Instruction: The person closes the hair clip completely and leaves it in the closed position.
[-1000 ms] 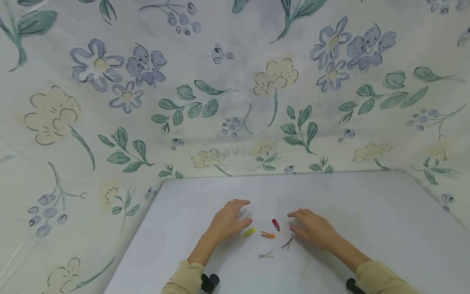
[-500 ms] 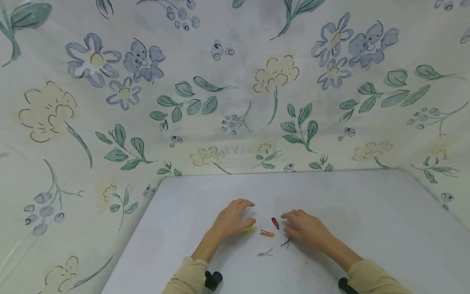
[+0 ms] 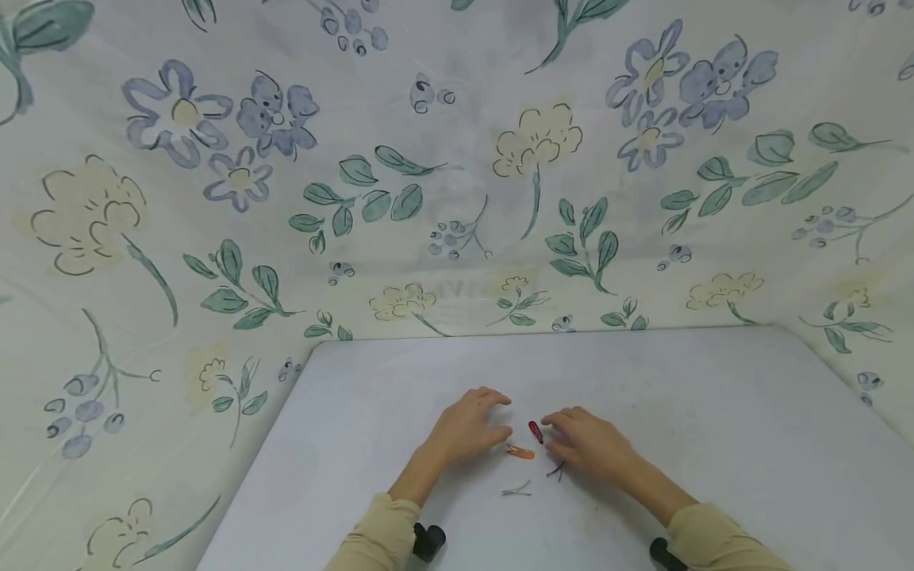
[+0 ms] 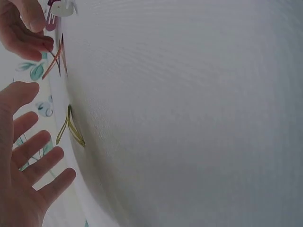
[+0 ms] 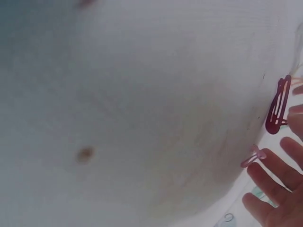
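Snap hair clips lie between my hands on the white table. My left hand (image 3: 467,426) is over the table with its fingers spread, nearest the yellow hair clip (image 4: 71,127), which it hides in the head view. The orange hair clip (image 3: 520,452) lies just beyond its thumb. My right hand (image 3: 591,446), fingers apart, is beside the red hair clip (image 3: 535,432). A dark, splayed hair clip (image 3: 556,470) sits below its thumb. Closer to me is a pale grey hair clip (image 3: 517,489). Neither hand holds anything.
The white table (image 3: 400,365) has a rounded far edge, with flowered sheeting (image 3: 457,198) rising behind it and at the sides. A black wrist device (image 3: 430,542) shows at the left sleeve, another (image 3: 667,553) at the right.
My left hand has moved right, covering the yellow hair clip in the head view. My right hand has moved left, closer to the red hair clip. The other clips stay put.
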A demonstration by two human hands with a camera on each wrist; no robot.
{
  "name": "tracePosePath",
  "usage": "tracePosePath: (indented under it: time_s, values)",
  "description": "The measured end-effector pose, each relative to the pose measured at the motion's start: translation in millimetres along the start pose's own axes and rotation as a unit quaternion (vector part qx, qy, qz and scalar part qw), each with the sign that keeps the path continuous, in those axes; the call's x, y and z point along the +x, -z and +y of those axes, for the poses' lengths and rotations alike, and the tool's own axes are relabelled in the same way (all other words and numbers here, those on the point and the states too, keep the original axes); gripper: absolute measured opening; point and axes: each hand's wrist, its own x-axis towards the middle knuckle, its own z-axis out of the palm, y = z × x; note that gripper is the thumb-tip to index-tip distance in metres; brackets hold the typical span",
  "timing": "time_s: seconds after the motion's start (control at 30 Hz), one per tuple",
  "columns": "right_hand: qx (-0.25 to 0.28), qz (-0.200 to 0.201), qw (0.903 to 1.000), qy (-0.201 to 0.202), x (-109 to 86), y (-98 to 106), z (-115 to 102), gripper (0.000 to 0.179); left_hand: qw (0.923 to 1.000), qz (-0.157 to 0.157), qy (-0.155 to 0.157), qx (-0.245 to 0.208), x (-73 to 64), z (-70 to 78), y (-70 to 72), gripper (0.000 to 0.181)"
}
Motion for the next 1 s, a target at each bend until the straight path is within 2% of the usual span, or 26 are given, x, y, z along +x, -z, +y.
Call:
tracePosePath:
  time_s: [0.7, 1.0]
  values:
    - [0.01, -0.013, 0.9998, -0.013, 5.4, -5, -2, 0.029, 0.999, -0.026, -0.016, 0.033, 15.8, 16.4, -12.1, 0.039]
    - [0.01, -0.014, 0.9998, -0.008, 5.8, -6, -2, 0.028, 0.9982, -0.029, -0.03, 0.044, 20.0, 14.2, -18.3, 0.038]
